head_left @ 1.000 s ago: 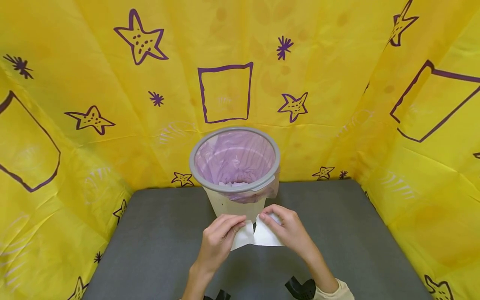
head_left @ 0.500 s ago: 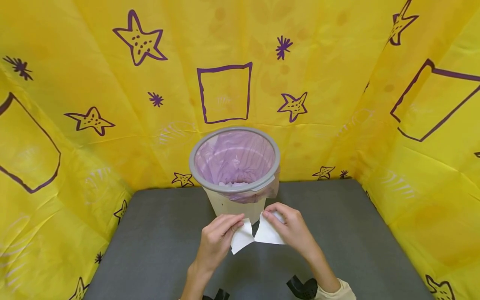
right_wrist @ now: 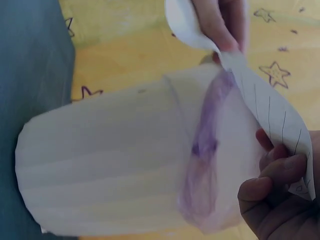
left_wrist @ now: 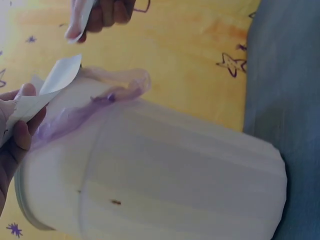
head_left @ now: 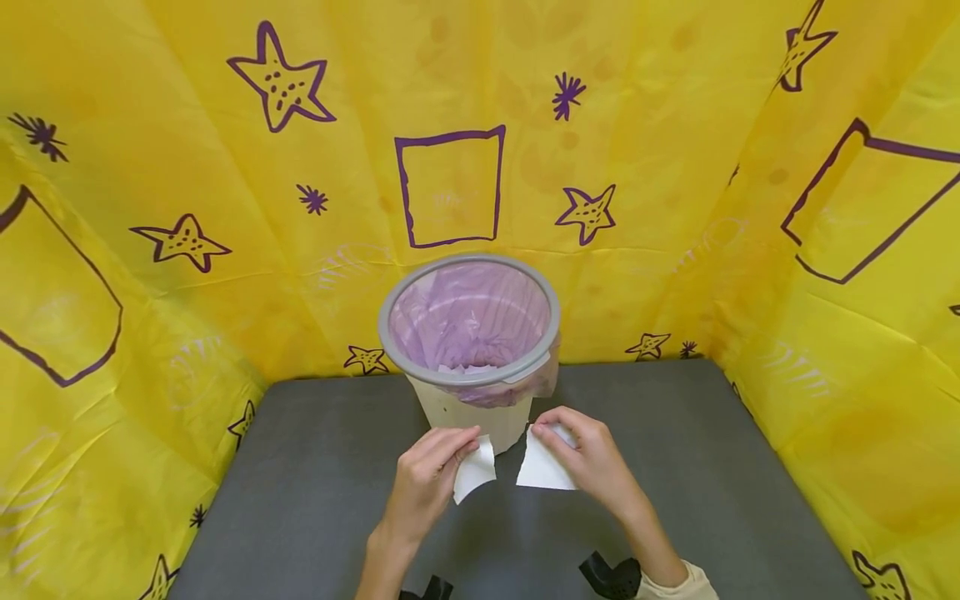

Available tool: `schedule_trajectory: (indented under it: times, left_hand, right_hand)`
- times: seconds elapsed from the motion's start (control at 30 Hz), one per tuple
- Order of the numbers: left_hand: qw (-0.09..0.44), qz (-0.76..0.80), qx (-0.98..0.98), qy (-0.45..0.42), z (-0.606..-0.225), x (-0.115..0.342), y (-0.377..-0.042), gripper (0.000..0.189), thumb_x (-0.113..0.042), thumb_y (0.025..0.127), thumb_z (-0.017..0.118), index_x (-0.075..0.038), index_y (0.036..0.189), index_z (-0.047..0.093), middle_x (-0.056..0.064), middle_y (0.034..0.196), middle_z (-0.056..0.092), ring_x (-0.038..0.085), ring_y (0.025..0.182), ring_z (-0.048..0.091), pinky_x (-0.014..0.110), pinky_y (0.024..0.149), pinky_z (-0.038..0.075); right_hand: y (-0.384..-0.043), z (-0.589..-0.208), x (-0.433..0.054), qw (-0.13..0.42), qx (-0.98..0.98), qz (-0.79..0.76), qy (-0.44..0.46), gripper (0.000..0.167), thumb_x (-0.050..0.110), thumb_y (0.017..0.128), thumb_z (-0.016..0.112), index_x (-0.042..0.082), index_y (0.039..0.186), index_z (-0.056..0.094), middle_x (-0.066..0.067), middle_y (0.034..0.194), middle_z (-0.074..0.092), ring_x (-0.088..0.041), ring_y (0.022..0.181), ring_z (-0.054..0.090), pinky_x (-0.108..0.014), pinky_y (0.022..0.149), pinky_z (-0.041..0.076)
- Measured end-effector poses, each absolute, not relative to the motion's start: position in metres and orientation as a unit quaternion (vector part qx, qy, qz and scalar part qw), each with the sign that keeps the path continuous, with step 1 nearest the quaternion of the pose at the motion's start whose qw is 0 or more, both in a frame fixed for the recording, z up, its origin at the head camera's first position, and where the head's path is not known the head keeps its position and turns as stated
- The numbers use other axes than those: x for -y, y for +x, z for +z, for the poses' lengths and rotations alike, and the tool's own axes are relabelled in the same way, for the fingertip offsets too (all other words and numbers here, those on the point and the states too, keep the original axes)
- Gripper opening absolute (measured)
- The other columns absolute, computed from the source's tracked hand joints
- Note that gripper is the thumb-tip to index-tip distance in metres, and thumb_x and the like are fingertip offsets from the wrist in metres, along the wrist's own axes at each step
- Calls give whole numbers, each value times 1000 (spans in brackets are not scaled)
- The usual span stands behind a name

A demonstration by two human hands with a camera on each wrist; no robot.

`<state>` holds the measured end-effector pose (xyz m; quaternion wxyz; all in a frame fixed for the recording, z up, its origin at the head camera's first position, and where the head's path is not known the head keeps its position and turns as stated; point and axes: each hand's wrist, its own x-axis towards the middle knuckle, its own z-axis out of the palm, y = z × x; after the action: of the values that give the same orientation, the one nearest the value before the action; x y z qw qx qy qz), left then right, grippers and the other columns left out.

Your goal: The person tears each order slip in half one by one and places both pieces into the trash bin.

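Note:
In the head view my left hand [head_left: 420, 479] pinches a torn piece of white paper [head_left: 476, 468] between thumb and fingertips. My right hand [head_left: 592, 458] pinches a second white paper piece [head_left: 542, 465], a gap apart from the first. Thin dark lines mark one face of the right piece [right_wrist: 275, 112] in the right wrist view. Just beyond both hands stands a pale trash bin [head_left: 468, 421] with a grey rim. Inside it hangs a translucent purple bag [head_left: 472, 312], and white paper scraps [head_left: 467, 368] lie within.
The bin stands upright on a dark grey tabletop [head_left: 322, 475], near the back edge. A yellow cloth [head_left: 450, 75] with purple drawings of stars surrounds the table at the back and sides. Black wrist mounts [head_left: 611, 577] show at the bottom.
The paper, torn from the top but still joined at its lower edge earlier, is now in two separate pieces. My left hand has moved slightly left, the right hand slightly right.

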<state>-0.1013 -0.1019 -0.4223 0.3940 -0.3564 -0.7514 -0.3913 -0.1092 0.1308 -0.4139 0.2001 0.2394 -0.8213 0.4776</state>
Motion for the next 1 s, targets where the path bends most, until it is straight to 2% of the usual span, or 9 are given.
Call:
schedule_trajectory:
  times: [0.13, 0.27, 0.4, 0.6, 0.77, 0.87, 1.0]
  left_hand:
    - [405, -391, 750, -347, -421, 111, -102, 18, -4, 83, 72, 1, 101, 74, 6, 86, 74, 17, 76, 67, 17, 72, 54]
    - [392, -390, 754, -355, -418, 115, -103, 22, -1, 82, 73, 0, 104, 73, 6, 87, 73, 16, 77, 67, 16, 73, 54]
    - [369, -387, 766, -357, -416, 116, -103, 27, 3, 79, 73, -1, 106, 73, 5, 88, 73, 15, 78, 66, 14, 72, 53]
    - [366, -383, 767, -362, -405, 118, -106, 28, 5, 78, 74, -2, 105, 73, 4, 86, 72, 14, 77, 65, 15, 71, 52]
    - [368, -376, 767, -367, -383, 124, -112, 27, 5, 78, 74, -2, 104, 73, 4, 86, 72, 13, 77, 64, 15, 70, 52]
    - [371, -369, 771, -364, -363, 131, -119, 27, 7, 78, 74, -1, 103, 73, 6, 88, 73, 15, 78, 65, 16, 70, 52]
    - [365, -367, 779, -355, -337, 139, -138, 25, 7, 79, 73, -2, 103, 74, 8, 90, 74, 16, 78, 66, 15, 68, 51]
  right_hand:
    - [-110, -414, -139, 203, 823, 479, 228, 3, 7, 86, 71, 9, 87, 69, 0, 81, 70, 2, 65, 53, -17, 53, 46]
    - [-112, -412, -143, 201, 823, 479, 230, 7, 5, 86, 71, 11, 88, 69, 0, 80, 70, 1, 64, 53, -18, 52, 46]
    - [-114, -410, -143, 198, 826, 474, 231, 3, 9, 87, 70, 11, 88, 69, 0, 81, 70, 1, 65, 54, -18, 53, 46]
    - [-124, -403, -145, 206, 825, 461, 254, 1, 8, 88, 69, 9, 88, 69, 1, 82, 70, -1, 69, 56, -18, 58, 47]
    - [-133, -383, -148, 201, 821, 461, 271, 5, 12, 90, 68, 7, 89, 69, 1, 84, 69, -2, 72, 57, -18, 62, 50]
    - [-140, -365, -148, 201, 817, 463, 279, 2, 8, 89, 68, 8, 90, 70, -1, 85, 70, -3, 72, 57, -19, 62, 50]
    - [-154, -337, -145, 192, 807, 481, 283, 6, 3, 88, 68, 7, 92, 70, -5, 86, 70, -5, 71, 57, -20, 60, 50]
